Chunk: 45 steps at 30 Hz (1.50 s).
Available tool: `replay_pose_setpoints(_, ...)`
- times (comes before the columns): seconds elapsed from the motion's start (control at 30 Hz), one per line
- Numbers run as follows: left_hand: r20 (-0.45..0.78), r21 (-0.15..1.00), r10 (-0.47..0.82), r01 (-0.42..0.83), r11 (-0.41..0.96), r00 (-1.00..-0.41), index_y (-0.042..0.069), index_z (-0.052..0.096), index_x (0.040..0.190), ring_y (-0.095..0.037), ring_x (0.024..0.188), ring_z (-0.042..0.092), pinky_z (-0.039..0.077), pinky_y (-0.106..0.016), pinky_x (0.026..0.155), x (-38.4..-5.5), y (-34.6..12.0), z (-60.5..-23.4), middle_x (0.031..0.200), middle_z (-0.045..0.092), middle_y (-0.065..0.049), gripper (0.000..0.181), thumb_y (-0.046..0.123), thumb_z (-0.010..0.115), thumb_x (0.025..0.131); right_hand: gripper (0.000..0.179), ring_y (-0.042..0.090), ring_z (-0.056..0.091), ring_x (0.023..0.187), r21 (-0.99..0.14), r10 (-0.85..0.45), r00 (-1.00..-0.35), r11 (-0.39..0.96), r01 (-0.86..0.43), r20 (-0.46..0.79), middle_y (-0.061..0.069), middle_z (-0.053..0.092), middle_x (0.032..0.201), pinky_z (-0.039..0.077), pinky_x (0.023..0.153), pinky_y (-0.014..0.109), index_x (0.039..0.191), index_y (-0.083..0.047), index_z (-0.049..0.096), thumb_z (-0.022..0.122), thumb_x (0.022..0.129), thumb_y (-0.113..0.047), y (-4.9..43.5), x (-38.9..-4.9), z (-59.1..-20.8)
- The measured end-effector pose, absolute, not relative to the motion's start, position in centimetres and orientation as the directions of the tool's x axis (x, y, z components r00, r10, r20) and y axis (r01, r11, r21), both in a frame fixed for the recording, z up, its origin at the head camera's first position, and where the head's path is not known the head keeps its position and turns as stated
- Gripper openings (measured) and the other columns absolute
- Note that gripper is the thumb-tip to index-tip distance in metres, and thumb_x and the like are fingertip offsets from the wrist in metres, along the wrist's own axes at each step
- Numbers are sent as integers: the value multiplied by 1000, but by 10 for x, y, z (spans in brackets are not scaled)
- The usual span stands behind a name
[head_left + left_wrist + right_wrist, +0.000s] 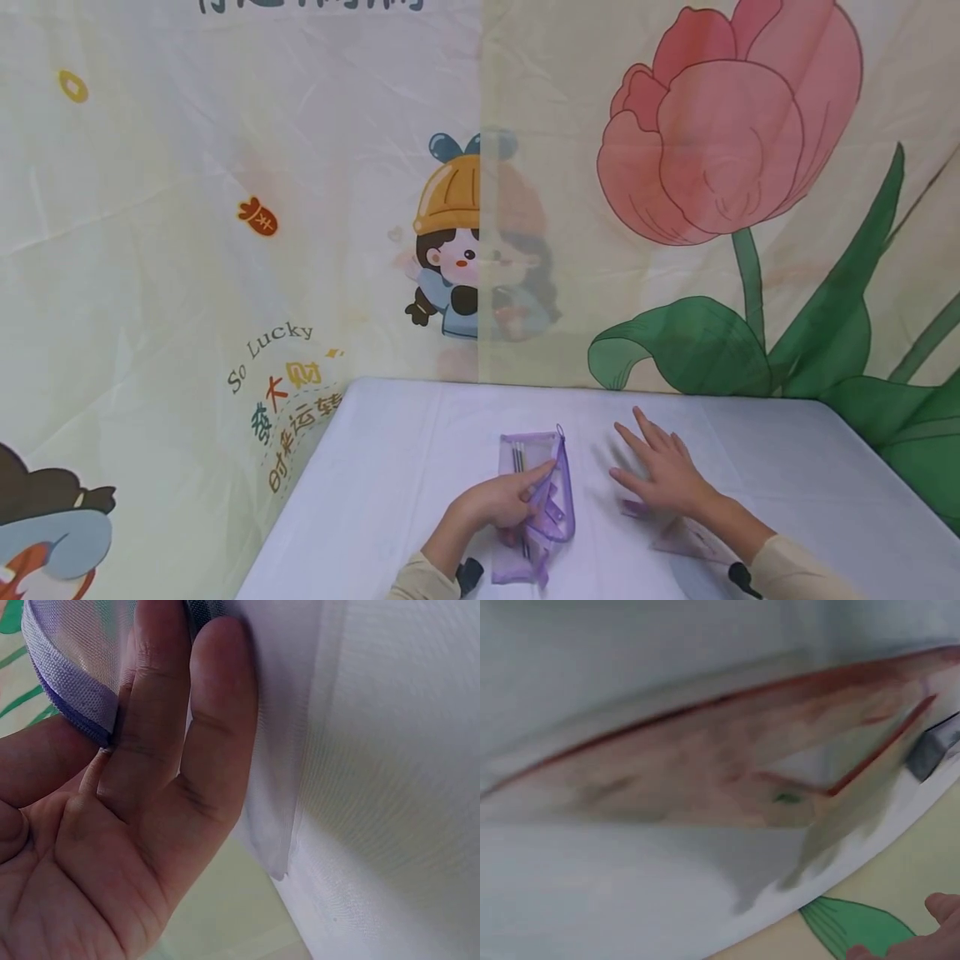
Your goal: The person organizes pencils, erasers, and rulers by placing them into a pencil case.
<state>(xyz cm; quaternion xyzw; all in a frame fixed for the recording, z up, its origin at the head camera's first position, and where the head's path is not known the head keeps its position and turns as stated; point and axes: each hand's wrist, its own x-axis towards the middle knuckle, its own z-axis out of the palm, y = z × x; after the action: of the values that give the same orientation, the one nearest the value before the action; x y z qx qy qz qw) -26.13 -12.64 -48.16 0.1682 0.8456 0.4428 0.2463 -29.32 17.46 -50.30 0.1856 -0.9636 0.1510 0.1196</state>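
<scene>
A purple mesh pencil case (517, 573) with a zip lies on the white table, its zipped side raised. My left hand (495, 502) grips that side, and in the left wrist view its fingers (221, 712) are behind the purple zip edge (75, 705). Several pencils (518, 454) and a purple item (555, 504) show through the mesh. To the right, my right hand (667, 475) hovers with spread fingers, holding nothing. Below it lies a clear, pinkish set square (660, 772) with a triangular cutout, blurred in the right wrist view.
A small purple object (634, 507) lies beside the set square, partly under the right hand. At the right wrist view's edge is a small grey block (930, 750). A printed curtain (360, 208) hangs directly behind the white-covered table (360, 517).
</scene>
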Motion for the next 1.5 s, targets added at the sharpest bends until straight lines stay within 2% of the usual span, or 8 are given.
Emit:
replay_pose_setpoints(0.13, -269, 832, 503, 65, 551, -821, 36, 32, 155, -21, 51, 57, 58, -41, 48, -261, -127, -482, 70, 47, -3, 81, -2, 61, 90, 73, 51, 30, 140, -226, -304, -915, 903, -365, 265, 21, 19, 163, 16, 106, 81, 150, -17, 44, 58, 91, -58, 187, -291, -506)
replay_pose_setpoints(0.4, -266, 831, 501, 67, 553, -824, 37, 33, 154, -22, 51, 58, 58, -40, 48, -261, -126, -483, 70, 50, -3, 80, -2, 61, 90, 74, 50, 27, 141, -193, -321, -907, 906, -378, 272, 18, 16, 164, 13, 107, 79, 150, -18, 43, 57, 91, -60, 210, -290, -511)
replay_pose_setpoints(0.67, -252, 836, 503, 75, 544, -827, 37, 33, 154, -19, 51, 57, 59, -40, 48, -264, -127, -483, 71, 52, -4, 80, -3, 60, 90, 74, 51, 31, 139, -166, -389, -861, 874, -458, 326, 11, 13, 166, 19, 105, 77, 151, -20, 42, 62, 89, -55, 224, -291, -513)
replay_pose_setpoints(0.77, -247, 838, 499, 75, 540, -830, 37, 33, 154, -19, 50, 55, 58, -40, 48, -263, -129, -483, 69, 50, -3, 81, -4, 59, 90, 73, 50, 37, 136, -160, -411, -847, 861, -482, 338, 13, 18, 165, 25, 102, 76, 150, -20, 44, 65, 88, -53, 228, -291, -517)
replay_pose_setpoints(0.97, -251, 849, 515, 69, 524, -820, 35, 34, 154, -19, 49, 55, 58, -41, 47, -260, -128, -487, 67, 49, -2, 83, -7, 61, 88, 75, 45, 54, 123, -180, -426, -852, 852, -491, 306, 21, 48, 146, 45, 89, 70, 142, -15, 53, 71, 82, -56, 234, -286, -526)
replay_pose_setpoints(1.1, -251, 841, 506, 73, 536, -825, 35, 35, 154, -20, 50, 56, 58, -40, 46, -260, -127, -488, 68, 47, -2, 83, -6, 62, 87, 77, 35, 59, 117, -207, -429, -866, 851, -483, 258, 13, 58, 132, 50, 87, 63, 140, -15, 56, 71, 80, -62, 232, -284, -527)
replay_pose_setpoints(1.33, -252, 838, 506, 76, 541, -825, 36, 33, 154, -19, 50, 55, 58, -39, 46, -263, -126, -486, 70, 49, -3, 84, -8, 60, 87, 70, 7, 55, 92, -323, -449, -884, 824, -466, 130, -9, 59, 104, 45, 77, 36, 135, -19, 58, 73, 79, -60, 227, -285, -517)
replay_pose_setpoints(1.5, -256, 833, 509, 79, 547, -822, 34, 33, 154, -21, 50, 56, 58, -41, 46, -261, -126, -485, 71, 51, -5, 82, -7, 61, 88, 61, -1, 48, 84, -422, -524, -848, 753, -504, 78, -13, 57, 95, 45, 70, 25, 128, -19, 60, 76, 80, -53, 223, -284, -517)
